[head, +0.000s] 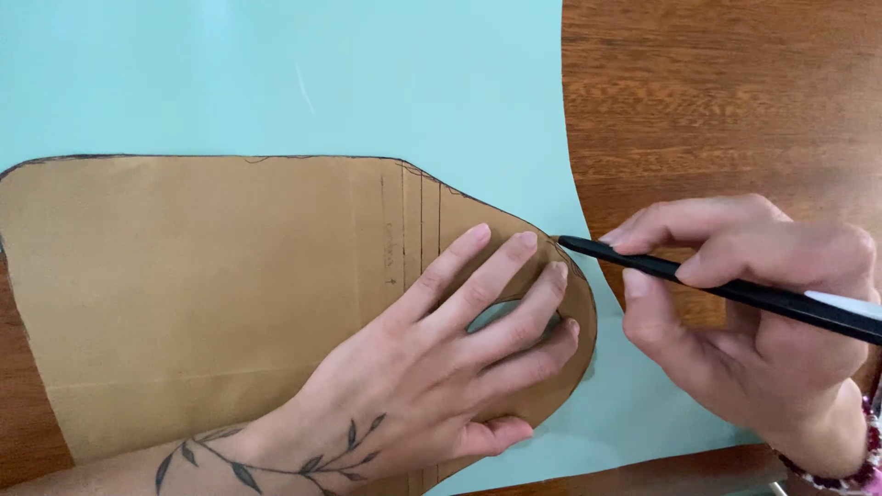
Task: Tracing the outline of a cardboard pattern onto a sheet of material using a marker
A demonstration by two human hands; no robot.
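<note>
Item: my left hand [441, 358], flat, fingers spread, pressing on the template [211, 303], a brown card cut-out with a rounded right end and a small oval hole under my fingers. Item: my right hand [753, 312], closed in a writing pinch on the pen [726, 287], thumb and first fingers bearing on the barrel. Item: the pen, black, its long axis running from low right to upper left, tip touching the template's rounded edge just beyond my left fingertips. Item: the paper [367, 83], a pale blue-green sheet under the template, reaching the far edge of view and curving down toward the table's near edge at right. Item: the table [735, 92], dark wood, bare along its right side. Relation of note: the template edge lies directly left of the pen tip; the right hand is the nearer to the line, the left only holds the card down. A dark outline already shows along the template's top edge.
</note>
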